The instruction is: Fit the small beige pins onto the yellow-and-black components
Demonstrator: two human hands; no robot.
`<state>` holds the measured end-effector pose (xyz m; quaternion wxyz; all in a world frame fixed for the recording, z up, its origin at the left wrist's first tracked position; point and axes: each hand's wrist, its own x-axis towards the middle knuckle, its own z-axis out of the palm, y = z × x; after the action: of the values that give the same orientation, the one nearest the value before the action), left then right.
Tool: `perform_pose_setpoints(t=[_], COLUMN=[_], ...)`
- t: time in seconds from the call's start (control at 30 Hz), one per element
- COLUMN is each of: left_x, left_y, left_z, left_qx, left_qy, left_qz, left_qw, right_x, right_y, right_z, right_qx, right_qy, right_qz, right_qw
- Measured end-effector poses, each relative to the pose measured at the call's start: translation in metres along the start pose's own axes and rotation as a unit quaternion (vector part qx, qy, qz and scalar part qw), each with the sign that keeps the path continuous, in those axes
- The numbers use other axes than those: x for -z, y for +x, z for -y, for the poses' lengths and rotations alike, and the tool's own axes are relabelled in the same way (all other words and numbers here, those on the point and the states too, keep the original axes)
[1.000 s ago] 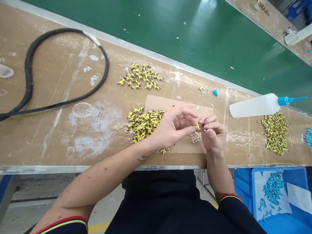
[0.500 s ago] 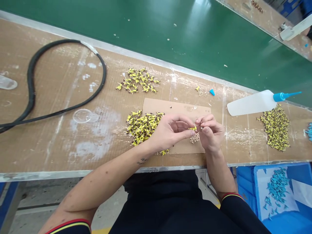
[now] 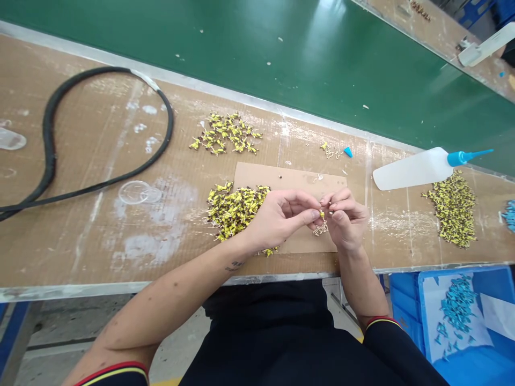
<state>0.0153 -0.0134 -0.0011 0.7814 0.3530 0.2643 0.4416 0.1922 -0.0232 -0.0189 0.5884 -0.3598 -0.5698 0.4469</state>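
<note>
Left hand (image 3: 281,217) and right hand (image 3: 345,220) fingertip to fingertip, pinching

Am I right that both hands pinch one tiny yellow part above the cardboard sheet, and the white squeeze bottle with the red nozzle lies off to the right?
Nearly. The head view shows the squeeze bottle lying to the right with a blue nozzle, not red. The rest holds: the left hand and right hand pinch one tiny yellow part above the cardboard sheet.

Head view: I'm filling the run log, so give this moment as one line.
left hand: pinches small yellow part | right hand: fingertips on same part | below: cardboard sheet | nearby: yellow parts pile
</note>
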Motion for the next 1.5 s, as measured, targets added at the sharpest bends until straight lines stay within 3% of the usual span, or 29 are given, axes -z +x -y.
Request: perform_pose_setpoints(t=[0.37,0.63,0.87,1.03,1.5], left_x=[0.000,0.000,0.000,-0.001,-0.003], left_y=[0.002,0.002,0.001,-0.001,-0.002], left_z=[0.000,-0.001,-0.003,-0.005,-0.006], left_qx=[-0.010,0.000,-0.003,-0.020,-0.026], left_qy=[-0.030,-0.031,-0.020,0.005,-0.002], left_qz=[-0.001,0.001,-0.001,-0.005,0.011], left_qw=[0.999,1.000,1.000,1.000,1.000], right_x=[0.000,-0.002,-0.002,-0.003,0.002], right_y=[-0.001,0.000,0.001,0.001,0.003], right_z=[0.000,0.004,0.008,0.013,0.015], right_qx=[-0.017,0.004,0.022,0.044,-0.015], right_qy=[-0.049,-0.044,-0.119,-0.123,-0.118], right_qz=[-0.014,-0.001,-0.017,0.010,0.033], right_qw=[0.999,0.999,0.992,0.991,0.992])
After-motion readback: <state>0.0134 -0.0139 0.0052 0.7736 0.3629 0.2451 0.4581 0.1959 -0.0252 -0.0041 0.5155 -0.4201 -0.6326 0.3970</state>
